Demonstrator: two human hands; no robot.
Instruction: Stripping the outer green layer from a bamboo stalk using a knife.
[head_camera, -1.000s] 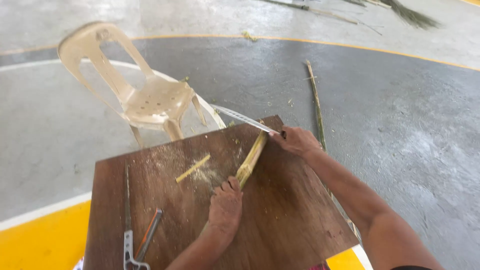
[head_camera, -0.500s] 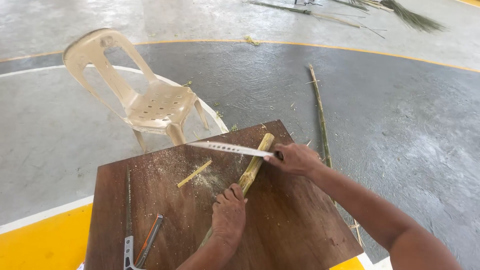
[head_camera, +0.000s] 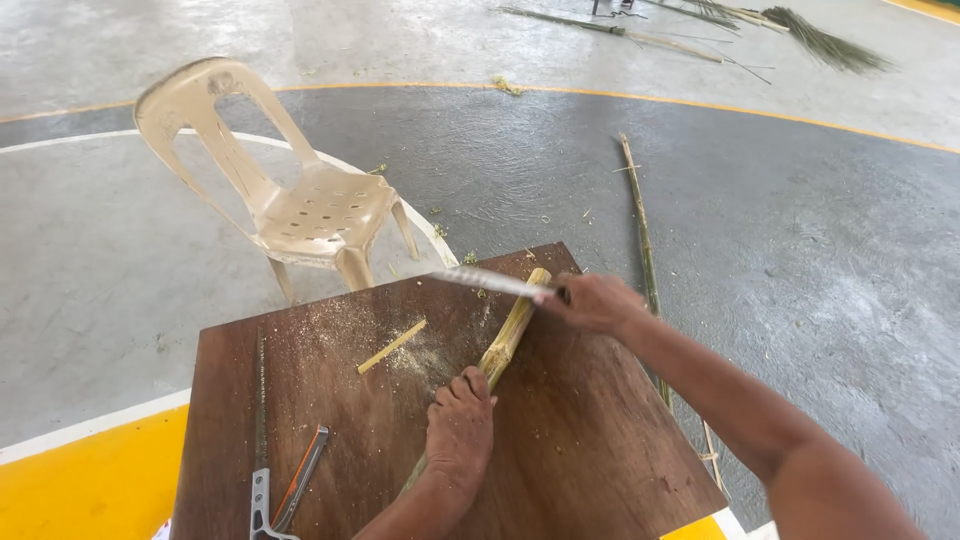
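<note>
Left hand (head_camera: 460, 430) presses the bamboo stalk (head_camera: 508, 335) flat on the counter (head_camera: 600, 460) — fingers clenched over it. Right hand (head_camera: 592, 302) grips a knife (head_camera: 485, 281) at the stalk's far end. Stalk appears stiff, light, round — likely to roll; hold mid-length.

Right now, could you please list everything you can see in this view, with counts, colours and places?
bamboo piece: one, yellow-green, lying on the table under both hands
knife: one, silver blade, over the far end of the bamboo piece
bamboo sliver: one, pale yellow, on the table left of the bamboo piece
table: one, dark brown wood, dusted with shavings
hand saw: one, grey metal, near the table's left edge
plastic chair: one, beige, on the floor beyond the table
bamboo pole: one, green, on the floor to the right
cut stalks: a few, green, far floor
left hand: pressing the bamboo piece down
right hand: gripping the knife
</note>
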